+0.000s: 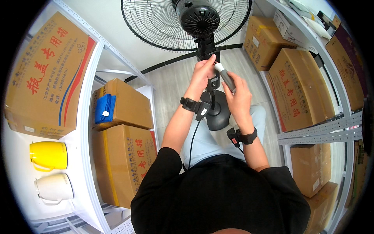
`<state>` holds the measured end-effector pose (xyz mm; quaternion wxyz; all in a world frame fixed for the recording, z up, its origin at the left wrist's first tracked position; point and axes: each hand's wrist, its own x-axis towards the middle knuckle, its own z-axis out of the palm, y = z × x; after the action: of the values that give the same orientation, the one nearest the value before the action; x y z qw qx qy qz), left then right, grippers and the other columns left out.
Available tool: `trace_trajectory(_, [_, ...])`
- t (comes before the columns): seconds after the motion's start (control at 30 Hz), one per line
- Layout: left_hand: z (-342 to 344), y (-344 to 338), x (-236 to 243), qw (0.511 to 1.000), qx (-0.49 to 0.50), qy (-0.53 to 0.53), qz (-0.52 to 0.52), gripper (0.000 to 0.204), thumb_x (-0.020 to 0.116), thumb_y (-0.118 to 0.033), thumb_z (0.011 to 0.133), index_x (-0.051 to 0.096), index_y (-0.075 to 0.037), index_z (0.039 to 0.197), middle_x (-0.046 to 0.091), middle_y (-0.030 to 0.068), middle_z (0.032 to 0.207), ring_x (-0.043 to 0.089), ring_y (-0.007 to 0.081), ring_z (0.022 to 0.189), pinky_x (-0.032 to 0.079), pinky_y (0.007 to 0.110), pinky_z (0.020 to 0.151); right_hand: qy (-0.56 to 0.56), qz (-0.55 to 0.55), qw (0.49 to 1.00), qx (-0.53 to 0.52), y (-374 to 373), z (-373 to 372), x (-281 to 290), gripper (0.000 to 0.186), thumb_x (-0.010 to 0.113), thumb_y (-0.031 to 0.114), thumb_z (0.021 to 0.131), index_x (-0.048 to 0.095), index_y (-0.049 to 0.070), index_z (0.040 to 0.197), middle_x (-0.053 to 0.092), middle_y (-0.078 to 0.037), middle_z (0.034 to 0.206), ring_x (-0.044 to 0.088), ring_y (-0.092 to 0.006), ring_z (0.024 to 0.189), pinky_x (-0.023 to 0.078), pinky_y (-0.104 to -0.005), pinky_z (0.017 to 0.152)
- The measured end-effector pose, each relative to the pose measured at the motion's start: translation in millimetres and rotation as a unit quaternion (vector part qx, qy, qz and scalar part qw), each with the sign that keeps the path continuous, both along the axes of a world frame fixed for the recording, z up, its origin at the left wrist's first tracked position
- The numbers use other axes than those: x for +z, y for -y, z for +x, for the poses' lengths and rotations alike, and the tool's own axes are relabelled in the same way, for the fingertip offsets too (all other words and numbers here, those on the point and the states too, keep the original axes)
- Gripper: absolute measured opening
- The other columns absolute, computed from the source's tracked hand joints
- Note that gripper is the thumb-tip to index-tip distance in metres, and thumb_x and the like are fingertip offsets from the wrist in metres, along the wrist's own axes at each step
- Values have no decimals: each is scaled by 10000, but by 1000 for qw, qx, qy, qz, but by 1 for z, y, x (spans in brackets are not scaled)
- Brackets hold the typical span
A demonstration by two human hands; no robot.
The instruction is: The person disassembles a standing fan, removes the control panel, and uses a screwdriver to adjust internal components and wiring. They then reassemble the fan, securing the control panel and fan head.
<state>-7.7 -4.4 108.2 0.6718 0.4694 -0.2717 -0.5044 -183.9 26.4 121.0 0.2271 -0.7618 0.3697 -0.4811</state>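
Note:
A black pedestal fan [200, 21] stands in front of me, its wire cage at the top and its round base [218, 117] on the floor between my legs. My left hand [201, 74] is closed around the fan's neck below the motor, thumb pointing up; some of its fingers are hidden. In my right hand [238, 95] is a thick grey screwdriver [226, 78] with a white front end. The screwdriver slants up and left, its front end by my left thumb at the fan's neck. Whether its tip touches the fan I cannot tell.
Shelving racks with cardboard boxes [124, 103] [300, 87] flank me on both sides. A folded blue cloth [105, 108] lies on one left box. On the left shelf stand a yellow jug [48, 155] and a white jug [54, 187]. Cables hang from devices strapped to my wrists.

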Motion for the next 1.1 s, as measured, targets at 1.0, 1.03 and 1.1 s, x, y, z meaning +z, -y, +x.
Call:
trace_trajectory(1.0, [12,-4,0,990,-94,-89,-47,219,589,-171,926,566,-10,779,486,-11,680,387,39,544,285,186,457,85,-11,996,5,1,3,-4,345,674,147,839,570,44,1152,590,-159,1100,607,-346,958,493,-396,813])
trace_trajectory(1.03, [11,-4,0,989,-94,-102,-47,221,586,-176,928,568,-8,785,485,-10,680,387,41,543,286,186,457,92,-7,996,2,2,3,-6,337,668,145,843,570,44,1150,592,-160,1101,606,-348,960,493,-396,814])
trace_trajectory(1.1, [9,-5,1,986,-94,-127,-47,226,581,-187,933,572,-6,798,483,-9,678,386,43,540,286,185,456,80,-12,997,0,2,5,-7,333,666,124,839,570,39,1147,594,-159,1104,605,-348,963,493,-397,816])
